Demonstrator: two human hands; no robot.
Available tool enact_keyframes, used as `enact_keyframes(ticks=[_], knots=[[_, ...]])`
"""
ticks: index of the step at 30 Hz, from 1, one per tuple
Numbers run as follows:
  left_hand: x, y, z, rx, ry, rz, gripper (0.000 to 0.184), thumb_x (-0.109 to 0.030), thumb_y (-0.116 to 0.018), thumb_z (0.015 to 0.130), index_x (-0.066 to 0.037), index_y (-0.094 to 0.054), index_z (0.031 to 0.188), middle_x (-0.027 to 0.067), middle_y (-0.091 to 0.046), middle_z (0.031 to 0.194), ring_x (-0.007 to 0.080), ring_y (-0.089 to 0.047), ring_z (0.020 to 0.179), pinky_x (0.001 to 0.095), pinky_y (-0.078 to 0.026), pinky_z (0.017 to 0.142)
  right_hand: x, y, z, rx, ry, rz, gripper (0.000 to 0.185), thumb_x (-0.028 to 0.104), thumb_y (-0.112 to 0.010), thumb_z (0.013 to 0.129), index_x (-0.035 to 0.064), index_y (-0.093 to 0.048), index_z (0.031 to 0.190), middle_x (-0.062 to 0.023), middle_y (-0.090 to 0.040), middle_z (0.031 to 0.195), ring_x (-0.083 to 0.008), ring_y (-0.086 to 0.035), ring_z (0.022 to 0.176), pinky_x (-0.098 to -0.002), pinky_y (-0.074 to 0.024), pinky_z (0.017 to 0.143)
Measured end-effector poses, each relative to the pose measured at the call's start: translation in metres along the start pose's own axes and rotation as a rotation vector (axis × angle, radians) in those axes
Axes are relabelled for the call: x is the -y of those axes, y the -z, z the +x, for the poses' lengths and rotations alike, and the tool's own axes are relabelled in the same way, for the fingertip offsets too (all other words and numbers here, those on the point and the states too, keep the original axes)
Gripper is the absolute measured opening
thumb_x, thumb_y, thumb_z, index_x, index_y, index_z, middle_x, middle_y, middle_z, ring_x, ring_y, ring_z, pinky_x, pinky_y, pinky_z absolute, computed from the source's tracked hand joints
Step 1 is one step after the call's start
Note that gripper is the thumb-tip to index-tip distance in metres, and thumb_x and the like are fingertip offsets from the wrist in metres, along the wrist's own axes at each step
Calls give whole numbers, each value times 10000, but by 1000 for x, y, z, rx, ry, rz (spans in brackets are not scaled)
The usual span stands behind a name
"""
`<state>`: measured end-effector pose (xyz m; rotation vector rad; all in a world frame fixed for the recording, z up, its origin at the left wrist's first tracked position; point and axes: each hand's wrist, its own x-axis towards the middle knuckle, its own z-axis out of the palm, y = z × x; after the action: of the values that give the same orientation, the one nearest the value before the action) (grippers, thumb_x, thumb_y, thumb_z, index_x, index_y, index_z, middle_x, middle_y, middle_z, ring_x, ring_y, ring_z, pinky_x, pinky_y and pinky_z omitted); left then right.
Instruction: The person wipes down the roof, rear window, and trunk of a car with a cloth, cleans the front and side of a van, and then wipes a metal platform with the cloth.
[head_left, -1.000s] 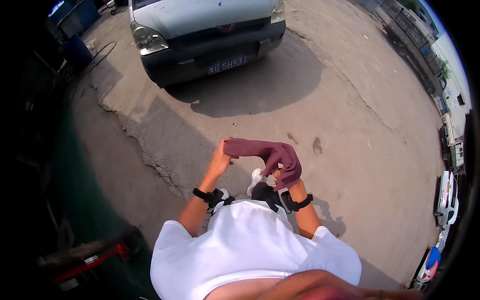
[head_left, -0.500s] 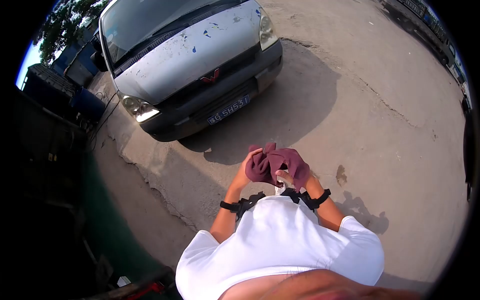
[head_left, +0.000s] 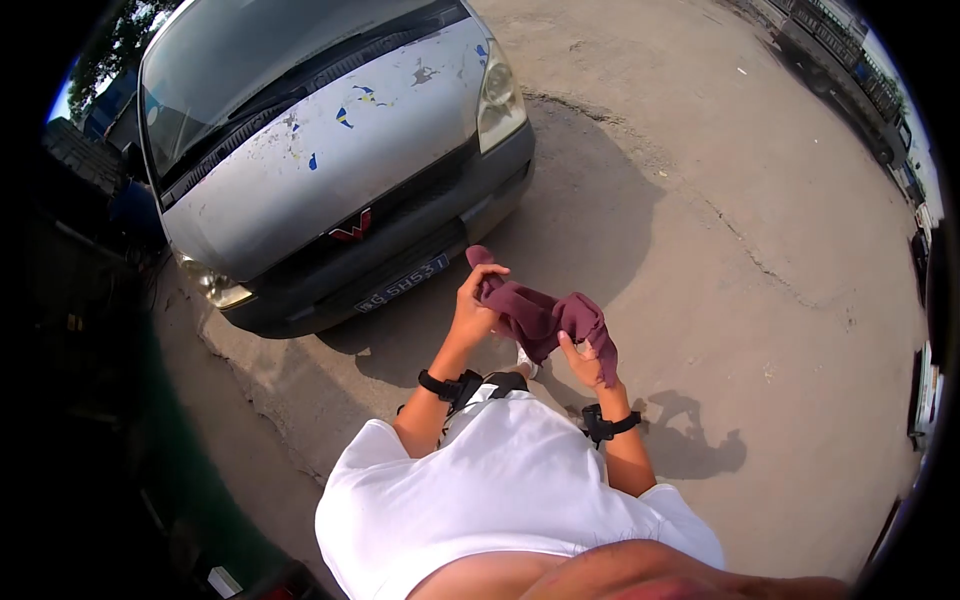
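A maroon cloth (head_left: 530, 312) hangs bunched between my two hands, in front of my body. My left hand (head_left: 474, 305) is closed round its left end, and a tip of the cloth sticks up past the fingers. On the other side, my right hand (head_left: 585, 358) grips the right end, with the thumb against the cloth and a flap hanging over the fingers. Black straps with small devices are on both wrists. Beyond the cloth stands the front of a silver van (head_left: 330, 160), its number plate (head_left: 405, 284) just left of my left hand.
Cracked concrete ground (head_left: 740, 330) lies around me, with my shadow (head_left: 695, 435) at the right. A truck (head_left: 840, 80) stands at the upper right, and other vehicles line the right edge. Dark equipment and a green floor strip (head_left: 190, 460) are at the left.
The van now appears closer and larger. My hands first came together, bunching the stretched cloth, then moved a little apart; the cloth's left end now points up.
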<state>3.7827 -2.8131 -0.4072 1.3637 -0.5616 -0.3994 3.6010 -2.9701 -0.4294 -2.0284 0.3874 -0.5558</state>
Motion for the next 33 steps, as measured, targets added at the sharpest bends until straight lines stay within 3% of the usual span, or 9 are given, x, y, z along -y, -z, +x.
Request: enact_keyframes(ticks=[5, 8, 12, 14, 16, 19, 22, 28, 33], knots=[[28, -41, 146, -33, -116, -18, 159, -58, -689, 856, -7, -640, 997, 23, -626, 912, 99, -577, 836, 240, -469, 784, -91, 40, 98, -49, -124, -349, 385, 93, -571, 856, 49, -592, 1238, -214, -623, 1215, -421, -597, 1102, -439, -486, 926], [41, -70, 210, 186, 162, 127, 174, -75, -633, 884, -4, -665, 1039, 44, -675, 1002, 84, -583, 895, 245, -475, 774, -76, 58, 178, -106, 138, -390, 421, 65, -559, 845, 48, -564, 1265, -226, -589, 1257, -435, -585, 1094, -446, -483, 913], [72, -103, 282, 302, 67, 246, 327, -210, -620, 912, -50, -594, 1196, 111, -730, 983, 230, -695, 919, 356, -525, 829, -125, 67, 251, 24, -10, -282, 446, 57, -575, 859, 67, -540, 1304, -222, -550, 1305, -426, -555, 1150, -442, -472, 930], [107, -109, 316, 272, -69, 292, 414, -238, -600, 918, -75, -524, 1291, 125, -721, 962, 274, -691, 899, 377, -523, 824, -165, 65, 292, 53, -54, -293, 420, 93, -599, 883, 65, -544, 1298, -223, -554, 1301, -421, -568, 1134, -438, -470, 931], [124, -113, 345, 202, 59, 37, 303, -194, -604, 898, -45, -587, 1161, 121, -715, 934, 249, -685, 883, 360, -523, 788, -198, 62, 340, 70, 56, -169, 390, 199, -639, 919, 55, -558, 1273, -221, -598, 1229, -422, -595, 1076, -441, -474, 909], [160, -91, 389, 170, 260, 236, 179, -135, -596, 874, -13, -609, 1004, 113, -705, 896, 219, -677, 852, 350, -523, 756, -177, 78, 421, 281, -23, -111, 408, 315, -655, 942, 44, -582, 1237, -213, -628, 1183, -417, -597, 1080, -438, -473, 915], [165, -88, 439, -139, 514, 31, 61, -42, -545, 853, -9, -587, 882, 103, -681, 828, 191, -673, 723, 313, -525, 672, -224, 81, 496, 253, 126, -37, 392, 353, -644, 954, 0, -621, 1122, -208, -673, 1053, -398, -631, 993, -434, -482, 856], [228, -72, 550, -800, 427, 51, 101, -18, -569, 867, -47, -564, 964, 74, -637, 911, 159, -655, 814, 301, -523, 667, -259, 123, 647, 515, 147, -12, 352, 329, -626, 959, -13, -614, 1044, -277, -662, 1015, -467, -622, 942, -474, -491, 819], [189, 10, 603, -1094, 325, 292, 175, -149, -604, 915, -45, -599, 1056, 88, -661, 849, 161, -641, 797, 304, -484, 686, -255, 105, 734, 800, 338, 219, 541, 211, -613, 957, 117, -395, 1443, -182, -653, 1137, -323, -669, 848, -425, -524, 796]])
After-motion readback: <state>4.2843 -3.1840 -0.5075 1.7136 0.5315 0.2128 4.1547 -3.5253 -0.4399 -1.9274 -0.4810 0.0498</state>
